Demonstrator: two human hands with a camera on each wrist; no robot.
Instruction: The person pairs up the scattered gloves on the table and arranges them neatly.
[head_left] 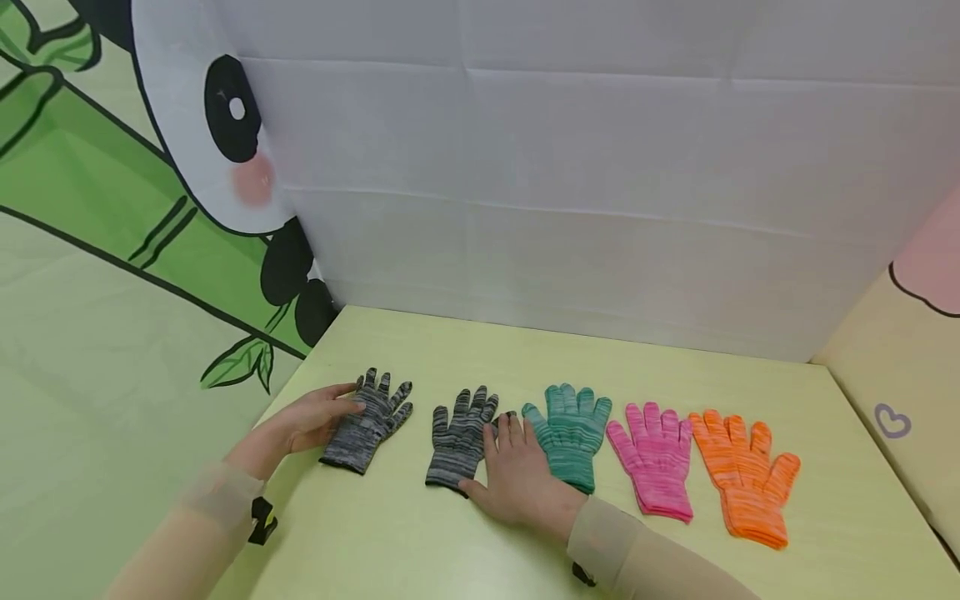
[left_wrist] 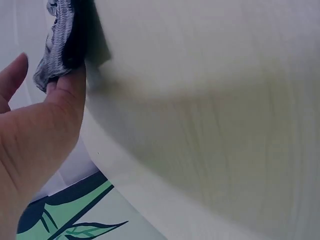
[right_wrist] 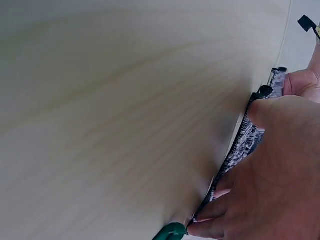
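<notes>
At the table's left side, a dark grey striped knit glove (head_left: 363, 429) lies slightly tilted. My left hand (head_left: 322, 417) pinches its left edge, the thumb over the fabric; in the left wrist view part of the hand (left_wrist: 45, 135) is hidden behind the glove (left_wrist: 60, 45). A second grey striped glove (head_left: 459, 437) lies to the right, fingers pointing away from me. Over its right side my right hand (head_left: 519, 479) rests with fingers extended, its thumb by the cuff. In the right wrist view, this glove (right_wrist: 242, 145) lies beneath the palm.
Right of my right hand, a green glove (head_left: 573, 437), a pink glove (head_left: 658, 462) and an orange glove (head_left: 750, 479) lie in a row on the pale yellow table (head_left: 450, 550). A white sheet (head_left: 585, 192) stands behind. A panda-and-bamboo printed cloth (head_left: 97, 375) hangs at the left.
</notes>
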